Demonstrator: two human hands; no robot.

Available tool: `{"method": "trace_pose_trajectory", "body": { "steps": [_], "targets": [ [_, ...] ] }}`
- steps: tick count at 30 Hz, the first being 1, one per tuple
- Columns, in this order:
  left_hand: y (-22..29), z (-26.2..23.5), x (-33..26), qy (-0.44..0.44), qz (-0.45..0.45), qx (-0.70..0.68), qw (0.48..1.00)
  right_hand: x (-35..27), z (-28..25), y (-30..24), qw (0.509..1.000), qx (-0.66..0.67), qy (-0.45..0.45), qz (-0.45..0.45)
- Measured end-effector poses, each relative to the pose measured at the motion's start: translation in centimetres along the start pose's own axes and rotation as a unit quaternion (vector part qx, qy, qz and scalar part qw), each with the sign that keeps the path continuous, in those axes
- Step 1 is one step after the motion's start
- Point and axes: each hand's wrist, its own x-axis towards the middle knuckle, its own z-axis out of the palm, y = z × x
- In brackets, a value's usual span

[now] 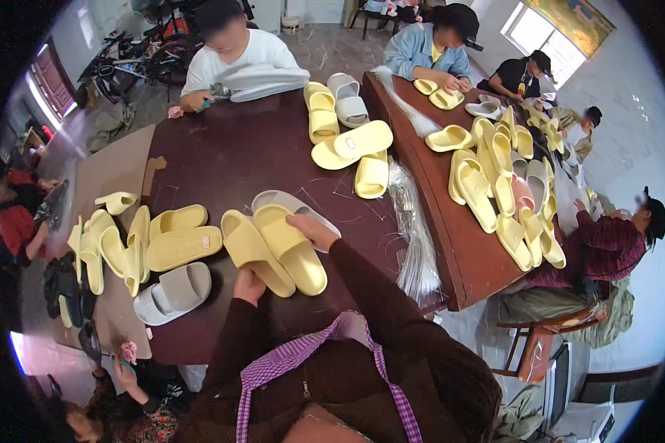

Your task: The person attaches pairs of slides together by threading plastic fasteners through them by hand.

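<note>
Two pale yellow slide slippers lie side by side in front of me, toes tilted toward me. My left hand (250, 287) holds the left yellow slipper (238, 235) near its lower edge, its fingers partly hidden beneath. On the other side, my right hand (314, 230) grips the right yellow slipper (297, 247) along its outer edge. Just behind them a grey slipper (292, 199) rests on the dark table (222, 148), partly covered. To the left lie several more yellow slippers (183, 249) and a grey slipper (174, 293) below them.
Farther back sit yellow slippers (352, 145) and a grey slipper (349, 98). A bundle of clear strands (415, 258) hangs between the tables. The right-hand table (421, 177) carries a heap of slippers (499, 173). Several co-workers sit around; one across from me (236, 63) handles white sheets.
</note>
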Motion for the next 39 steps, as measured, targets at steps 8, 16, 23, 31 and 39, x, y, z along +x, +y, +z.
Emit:
{"method": "trace_pose_trajectory", "body": {
  "steps": [8, 16, 23, 31, 39],
  "targets": [
    [1.1, 19.4, -3.4, -0.102, -0.067, 0.028, 0.992, -12.9, -5.2, -3.5, 0.953, -0.05, 0.298, -0.01],
    [-9.1, 40.0, 0.0, -0.295, -0.087, 0.412, 0.858, -33.7, -25.1, -9.0, 0.663, -0.484, 0.561, -0.107],
    [-12.1, 28.5, -5.1, -0.462, -0.094, 0.485, 0.737, -34.4, -24.0, 1.2, 0.601, -0.428, 0.662, 0.131],
    [-2.8, 8.3, -7.8, -0.117, -0.128, 0.432, 0.885, -34.6, -25.0, 8.7, 0.356, -0.573, 0.701, 0.231],
    [10.6, -6.6, -14.9, 0.486, 0.227, 0.205, 0.818, -31.9, -19.1, 9.1, 0.418, -0.632, 0.644, -0.105]
  ]
}}
